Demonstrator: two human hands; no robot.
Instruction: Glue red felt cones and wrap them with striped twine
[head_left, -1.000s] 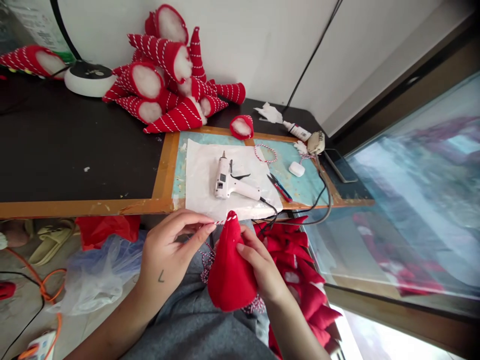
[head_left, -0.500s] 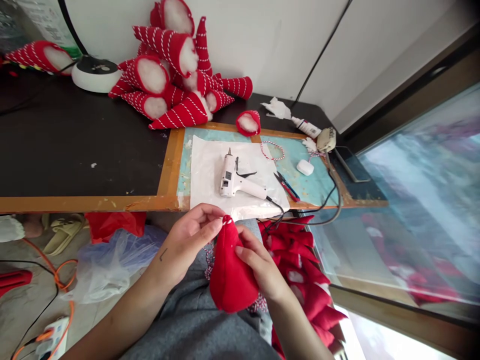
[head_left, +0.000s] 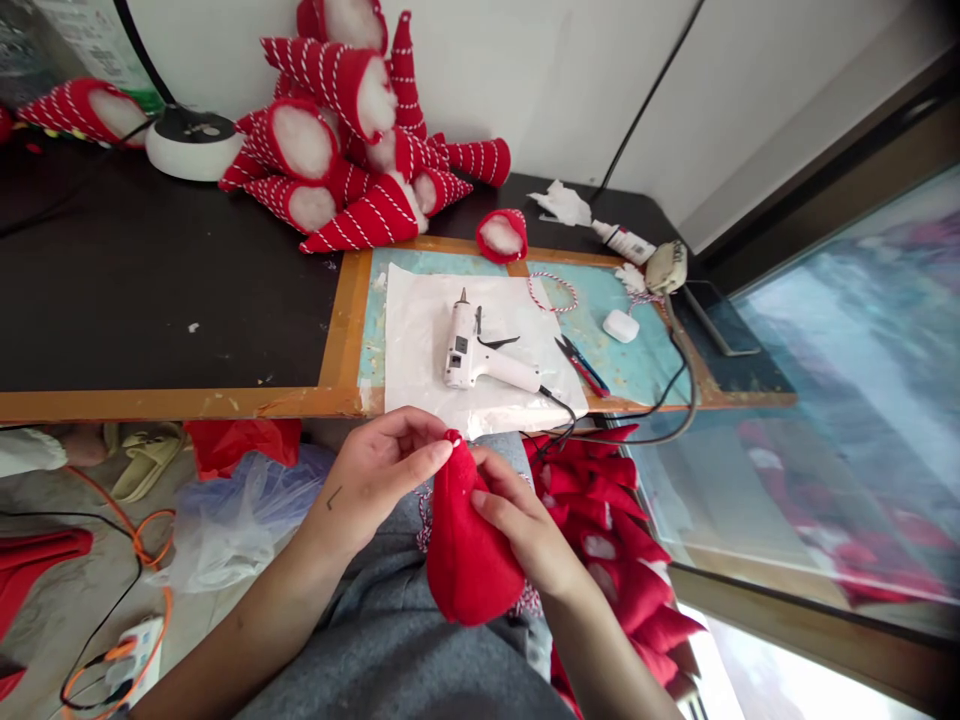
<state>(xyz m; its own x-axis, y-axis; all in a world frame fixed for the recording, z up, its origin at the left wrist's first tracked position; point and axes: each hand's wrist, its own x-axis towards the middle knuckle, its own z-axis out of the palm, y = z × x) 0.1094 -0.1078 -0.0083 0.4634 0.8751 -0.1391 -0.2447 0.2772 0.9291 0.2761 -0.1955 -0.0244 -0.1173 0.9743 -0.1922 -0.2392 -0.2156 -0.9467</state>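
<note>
A plain red stuffed cone (head_left: 474,555) hangs tip up over my lap, below the table edge. My left hand (head_left: 386,475) pinches its narrow tip, where a bit of red-and-white cord shows. Around the cone's upper right side my right hand (head_left: 517,515) is closed, thumb in front. A white glue gun (head_left: 491,362) lies on a white sheet (head_left: 420,290) just beyond my hands. Behind it is a small loop of twisted cord (head_left: 553,308), with red-handled snips (head_left: 583,366) to the right.
Striped red cones (head_left: 360,215) are piled at the back beside a lamp base (head_left: 193,145). A small stuffed red piece (head_left: 502,235), a bottle (head_left: 624,242), a white case (head_left: 621,325) and a phone (head_left: 720,318) lie rightward. Plain red cones (head_left: 626,560) fill the space below right.
The view has shifted slightly, so the table items appear a little further right. My hands keep nearly the same grip on the red cone.
</note>
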